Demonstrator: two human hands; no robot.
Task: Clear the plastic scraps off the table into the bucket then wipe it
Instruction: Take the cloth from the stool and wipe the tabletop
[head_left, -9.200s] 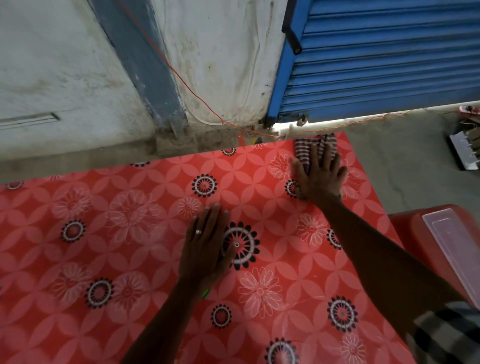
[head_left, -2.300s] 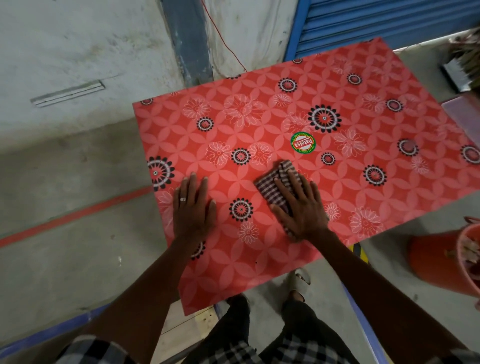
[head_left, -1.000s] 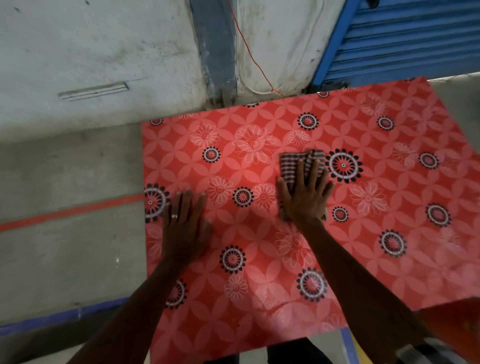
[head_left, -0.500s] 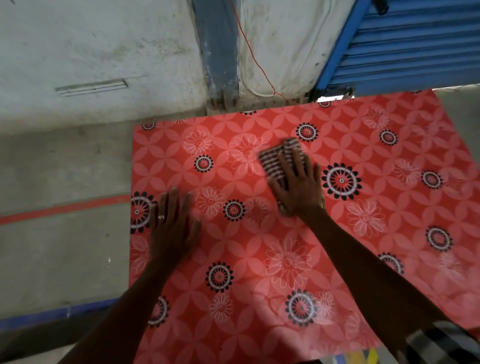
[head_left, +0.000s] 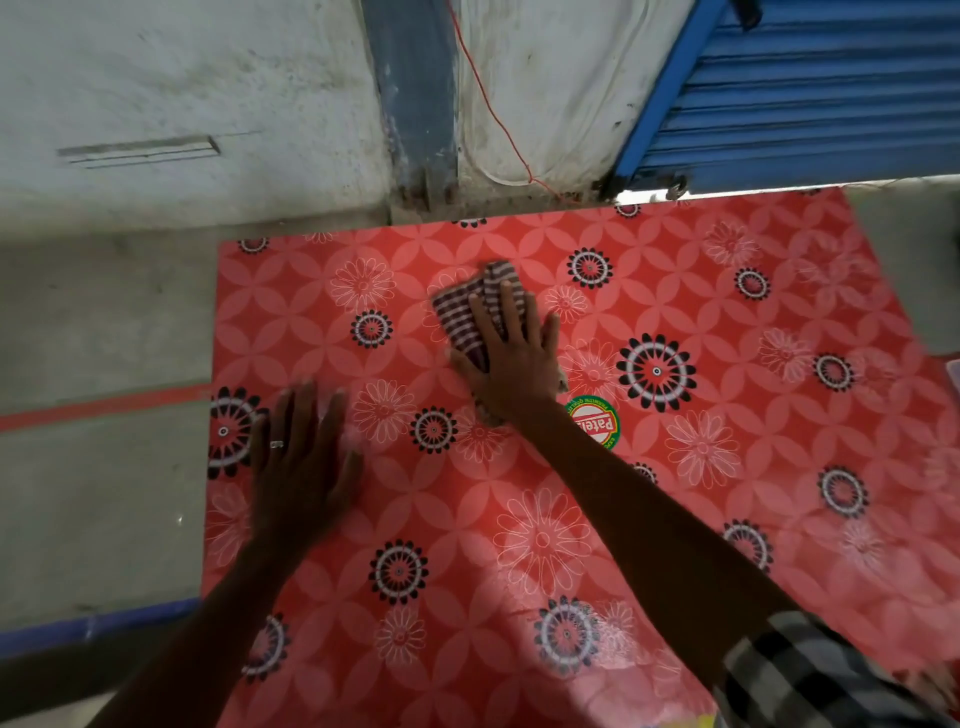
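1. I see the red floral tabletop (head_left: 675, 545) filling most of my head view; its printed pattern mixes pale petal shapes, white-outlined flowers and black-and-white rosettes.
2. On its far middle part lies the checked cloth (head_left: 470, 306), folded, dark with pale stripes, flat on the surface.
3. The right hand (head_left: 511, 364) presses down on that cloth with its fingers straight and spread, palm flat; the cloth's far end sticks out beyond the fingertips, and a bit of it shows at the wrist side too.
4. The left hand (head_left: 301, 467) rests flat on the tabletop near its left edge, fingers straight and close together, holding nothing. A ring (head_left: 277, 444) sits on one finger.
5. The two hands are apart, the left one nearer to me and to the left of the cloth.
6. Just beside the right wrist I see a round green, red and white sticker (head_left: 595, 427) stuck to the tabletop, partly hidden by the forearm.
7. A checked sleeve (head_left: 810, 675) shows at the lower right corner.
8. I cannot see any plastic scraps or the bucket from here.
9. Beyond the table's far edge are a stained pale wall (head_left: 182, 93), a blue-grey upright post (head_left: 415, 93), a thin red wire (head_left: 493, 114) running down the wall, and a blue roller shutter (head_left: 821, 88) at the upper right.
10. To the left is the grey concrete floor (head_left: 93, 493), marked with a red line (head_left: 98, 408) and a blue line (head_left: 93, 623).
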